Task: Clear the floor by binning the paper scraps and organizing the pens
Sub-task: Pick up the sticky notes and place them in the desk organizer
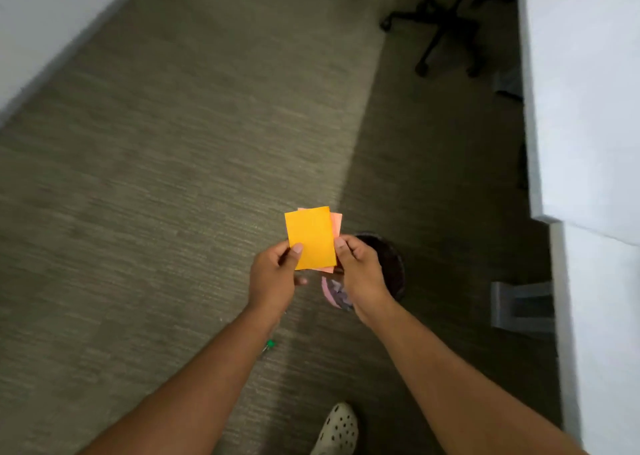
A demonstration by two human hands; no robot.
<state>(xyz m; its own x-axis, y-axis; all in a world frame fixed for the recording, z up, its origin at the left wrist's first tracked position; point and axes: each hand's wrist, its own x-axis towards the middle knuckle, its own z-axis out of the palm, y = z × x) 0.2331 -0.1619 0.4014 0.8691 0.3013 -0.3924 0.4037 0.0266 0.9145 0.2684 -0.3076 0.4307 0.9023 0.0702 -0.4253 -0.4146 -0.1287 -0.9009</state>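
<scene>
I hold a small stack of paper scraps over the carpet: an orange sheet (311, 236) on top and a pink sheet (337, 222) peeking out behind it. My left hand (273, 274) pinches the stack's lower left corner. My right hand (360, 271) grips its right edge. Just below and right of my hands stands a dark round bin (391, 264) with pink and grey scraps (335, 293) inside. A green-capped pen (268, 345) lies on the floor beside my left forearm, mostly hidden by it.
A white desk (585, 108) runs along the right side, with a grey metal desk foot (519, 304) on the floor under it. A black office chair base (446, 25) stands at the back right. A white wall (41, 39) is at the left. My spotted shoe (337, 430) is at the bottom.
</scene>
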